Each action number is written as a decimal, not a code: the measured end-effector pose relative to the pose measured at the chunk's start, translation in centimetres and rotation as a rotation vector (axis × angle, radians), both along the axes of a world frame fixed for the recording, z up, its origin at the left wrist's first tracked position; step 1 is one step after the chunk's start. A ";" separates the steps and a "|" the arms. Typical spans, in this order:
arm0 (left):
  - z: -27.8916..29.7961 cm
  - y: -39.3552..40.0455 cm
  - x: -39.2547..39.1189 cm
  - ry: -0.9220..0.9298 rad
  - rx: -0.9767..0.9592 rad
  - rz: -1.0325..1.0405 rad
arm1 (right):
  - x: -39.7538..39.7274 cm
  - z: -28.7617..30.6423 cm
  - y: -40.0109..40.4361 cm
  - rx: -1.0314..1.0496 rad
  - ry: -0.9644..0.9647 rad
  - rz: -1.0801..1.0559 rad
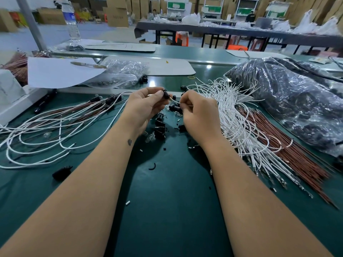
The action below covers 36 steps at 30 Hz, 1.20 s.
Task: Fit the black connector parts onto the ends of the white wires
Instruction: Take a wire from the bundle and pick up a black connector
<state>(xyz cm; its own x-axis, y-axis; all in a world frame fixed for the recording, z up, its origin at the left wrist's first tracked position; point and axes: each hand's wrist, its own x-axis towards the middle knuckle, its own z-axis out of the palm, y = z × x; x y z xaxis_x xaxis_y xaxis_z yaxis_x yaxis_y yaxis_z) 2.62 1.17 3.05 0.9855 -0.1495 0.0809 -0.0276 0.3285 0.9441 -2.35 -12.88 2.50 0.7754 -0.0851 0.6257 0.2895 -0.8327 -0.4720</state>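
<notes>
Head view shows us mid-fit on one wire. Our left hand (143, 104) pinches a black connector (165, 94) between thumb and fingertips, held up above the counter (167, 191). Our right hand (199, 112) pinches the end of a white wire (173, 98) close to its tip, and that tip sits right at the connector's lower end. Whether it has entered the part or only touches it, we cannot tell; the joint is small and partly hidden by our fingers.

Loose connectors (160, 127) lie on the counter just below and between our hands. The bundle of unfitted white wires (239, 115) fans out to the right, beside a bundle of brown wires (289, 145). To the left lies a spread of finished leads (61, 123), white and brown, with black parts at their far ends. A big bag (289, 101) of black parts rests at far right.

We judge the step to be insertion: the wire's end is being fed into the connector. Next, we would need to keep the tip lined up with the opening and push it straight in along the part's axis, with the left grip holding the connector firm so it does not twist. Judging by the two piles, a fair share of wires remains to be done.
</notes>
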 end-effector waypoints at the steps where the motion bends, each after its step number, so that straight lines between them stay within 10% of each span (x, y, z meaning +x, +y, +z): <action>1: 0.0 0.0 0.0 -0.003 0.005 0.003 | -0.1 0.0 0.1 0.002 0.001 -0.002; 36: -0.5 -0.4 -0.6 -0.125 0.225 -0.062 | 0.7 -0.5 -0.1 0.009 -0.050 -0.005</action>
<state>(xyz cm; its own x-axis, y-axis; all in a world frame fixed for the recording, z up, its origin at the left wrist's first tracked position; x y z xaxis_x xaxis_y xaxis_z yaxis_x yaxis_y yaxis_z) 2.05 0.78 2.54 0.9583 -0.2371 0.1596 -0.1352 0.1159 0.9840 -1.67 -12.95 1.97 0.7426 -0.0942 0.6630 0.3092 -0.8300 -0.4642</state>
